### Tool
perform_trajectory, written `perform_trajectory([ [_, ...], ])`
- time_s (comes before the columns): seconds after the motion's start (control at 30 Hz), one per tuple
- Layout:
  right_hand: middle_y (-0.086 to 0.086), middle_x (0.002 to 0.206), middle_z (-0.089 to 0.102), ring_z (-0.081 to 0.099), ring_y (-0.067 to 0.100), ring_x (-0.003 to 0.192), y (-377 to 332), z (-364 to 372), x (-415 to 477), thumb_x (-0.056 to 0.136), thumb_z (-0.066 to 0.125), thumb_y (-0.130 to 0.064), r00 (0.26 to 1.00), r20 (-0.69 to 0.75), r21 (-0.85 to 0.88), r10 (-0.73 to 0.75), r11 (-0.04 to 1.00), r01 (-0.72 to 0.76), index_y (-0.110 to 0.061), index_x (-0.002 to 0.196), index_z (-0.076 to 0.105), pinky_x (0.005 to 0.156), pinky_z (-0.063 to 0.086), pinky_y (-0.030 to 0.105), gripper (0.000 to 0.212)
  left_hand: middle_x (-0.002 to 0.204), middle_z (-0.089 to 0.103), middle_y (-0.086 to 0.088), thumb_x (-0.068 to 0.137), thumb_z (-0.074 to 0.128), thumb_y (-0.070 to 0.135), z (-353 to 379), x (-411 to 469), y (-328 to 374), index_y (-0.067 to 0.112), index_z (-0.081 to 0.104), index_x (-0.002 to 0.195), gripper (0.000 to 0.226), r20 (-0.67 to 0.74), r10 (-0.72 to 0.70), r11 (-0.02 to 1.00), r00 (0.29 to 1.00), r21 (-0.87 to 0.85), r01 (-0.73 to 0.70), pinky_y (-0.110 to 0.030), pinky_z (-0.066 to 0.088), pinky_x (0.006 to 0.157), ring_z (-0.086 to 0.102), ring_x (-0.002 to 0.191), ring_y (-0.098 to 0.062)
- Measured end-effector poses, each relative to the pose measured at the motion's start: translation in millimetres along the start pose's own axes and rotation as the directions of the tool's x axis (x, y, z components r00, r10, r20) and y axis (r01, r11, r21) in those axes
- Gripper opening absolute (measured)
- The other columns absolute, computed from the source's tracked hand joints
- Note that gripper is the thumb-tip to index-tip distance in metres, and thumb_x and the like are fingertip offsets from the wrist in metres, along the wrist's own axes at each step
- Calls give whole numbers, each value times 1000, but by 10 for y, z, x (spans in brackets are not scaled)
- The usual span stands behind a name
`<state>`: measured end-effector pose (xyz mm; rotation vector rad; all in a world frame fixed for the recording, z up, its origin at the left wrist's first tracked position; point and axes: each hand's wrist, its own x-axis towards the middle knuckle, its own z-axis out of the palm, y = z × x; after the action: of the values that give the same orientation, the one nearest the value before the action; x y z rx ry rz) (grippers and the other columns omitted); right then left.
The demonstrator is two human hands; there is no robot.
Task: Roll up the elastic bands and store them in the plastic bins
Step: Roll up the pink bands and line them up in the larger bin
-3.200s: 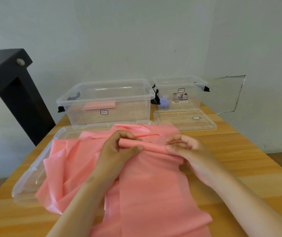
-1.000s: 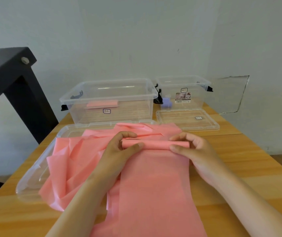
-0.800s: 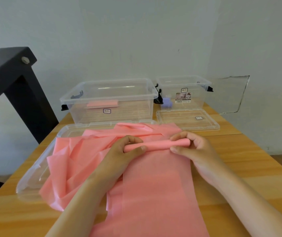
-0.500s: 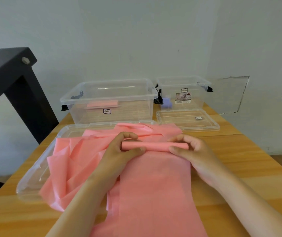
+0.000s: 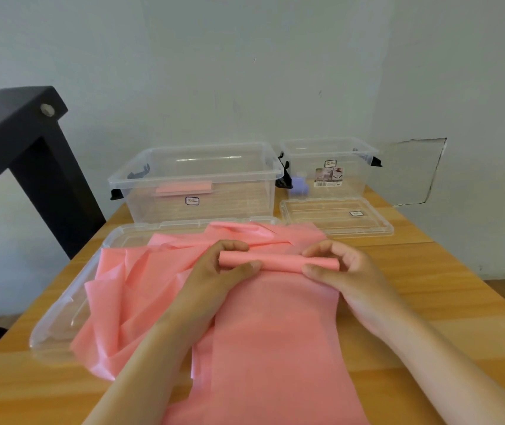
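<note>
My left hand [image 5: 214, 271] pinches the left end of the roll [image 5: 278, 261], thumb on the near side and fingers curled over the top. My right hand [image 5: 346, 271] grips the right end the same way, thumb underneath and fingers arched over it, with the tip of the roll showing inside the curl. The roll is the far end of a pink elastic band [image 5: 275, 338] and lies crosswise in the middle of the frame. The unrolled length runs flat from it down the wooden counter [image 5: 435, 289], between my forearms, and off the bottom edge.

Left of my left hand lies a loose heap of pink bands [image 5: 122, 289], creased and folded over itself. It rests partly on a big clear lid [image 5: 58, 314] at the lower left, and part of it passes under my left wrist.

Higher up, left of centre, stands the large bin [image 5: 196, 207], clear plastic with black clips and open on top. A finished pink roll [image 5: 183, 189] shows through its front wall. Just right of it stands the small bin [image 5: 327, 154], also open, with a purple thing [image 5: 300, 183] low at its left side, too blurred to name. A small clear lid [image 5: 337, 216] lies flat on the counter just in front of that bin.

A black frame [image 5: 24, 142] fills the upper left, against a pale wall [image 5: 245, 72].
</note>
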<state>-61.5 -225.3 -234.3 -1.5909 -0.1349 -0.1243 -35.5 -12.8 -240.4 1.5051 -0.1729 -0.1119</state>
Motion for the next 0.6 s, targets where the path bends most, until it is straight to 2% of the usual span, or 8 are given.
perform_trajectory([
  [0.07,-11,88,70,63,5,85,-4,-12,-1,75,77,-6,1000,-10,22,-17,1000,17,-29,76,72,75,46,23,24,91,68,-2,59,81,39,9,-3,-3,30,68,86,32,16,-9,999,1000,40,8,-36,51,74,63,80,-17],
  [0.17,-7,92,70,63,10,87,3,-25,6,70,79,-14,1000,16,77,9,997,-10,-28,82,72,75,46,25,20,82,64,2,63,78,32,11,-6,11,29,66,81,21,19,52,996,998,66,-53,-33,46,68,56,74,-16],
  [0.27,-9,88,71,64,9,83,16,-13,9,69,77,-23,998,36,85,58,994,-61,-28,80,74,69,47,21,13,81,62,1,64,78,28,0,-9,18,30,63,83,24,-1,89,993,996,79,-89,-35,44,69,54,74,-18],
  [0.4,-10,82,70,64,5,78,14,-7,9,76,75,-6,1000,-11,90,-7,996,8,-26,77,73,68,49,15,20,85,66,-1,54,80,45,-8,-18,-8,37,62,95,45,14,17,995,1000,100,-18,-39,49,73,61,77,-21],
  [0.53,-11,85,70,64,5,83,4,-30,9,76,74,2,999,-20,56,-36,998,37,-29,73,72,71,46,18,30,82,63,2,62,71,55,12,-22,-5,37,65,93,36,63,-39,992,997,125,31,-35,44,67,57,71,-18],
  [0.6,-5,93,72,64,7,87,2,-31,15,73,75,0,1000,0,70,-30,997,30,-27,79,72,74,47,21,28,88,63,2,62,71,54,14,-12,-7,34,66,89,34,62,-13,991,998,134,4,-36,44,70,56,75,-17],
])
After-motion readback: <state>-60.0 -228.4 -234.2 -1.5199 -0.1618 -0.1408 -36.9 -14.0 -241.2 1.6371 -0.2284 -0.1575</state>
